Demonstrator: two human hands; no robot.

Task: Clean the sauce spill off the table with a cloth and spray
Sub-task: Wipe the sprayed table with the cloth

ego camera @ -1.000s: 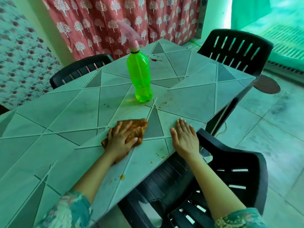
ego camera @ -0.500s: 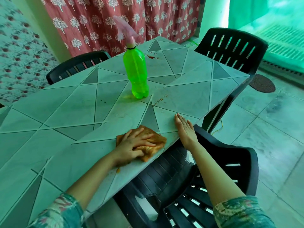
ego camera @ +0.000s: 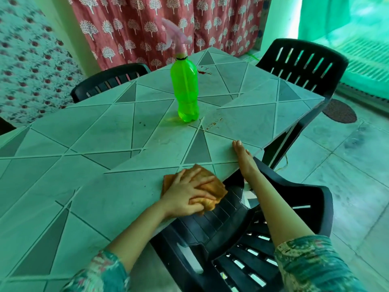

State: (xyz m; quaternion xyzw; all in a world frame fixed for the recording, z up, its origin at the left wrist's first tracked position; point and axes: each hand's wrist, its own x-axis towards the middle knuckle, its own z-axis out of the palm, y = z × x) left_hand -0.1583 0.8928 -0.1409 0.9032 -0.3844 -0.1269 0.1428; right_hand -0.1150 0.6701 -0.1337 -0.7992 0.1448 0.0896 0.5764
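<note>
Tiled counter among black chairs, red curtain behind; sauce specks lie beside the upright green spray bottle. Left grip, fingers straight, presses the orange cloth at the near edge; right grip rests released on the edge nearby.

1. There is one view, from a wide-angle camera worn on the person's head, high over the near edge of the bench.
2. It faces forward and steeply down, across the bench top toward the patterned curtain at the far side; the bench edges run slantwise through the frame.
3. It sits close: both forearms enter from the bottom border, and the left hand and right hand lie in the lower middle.
4. The spray bottle stands upper centre, a black chair fills the lower right, and the floor shows along the right side.
</note>
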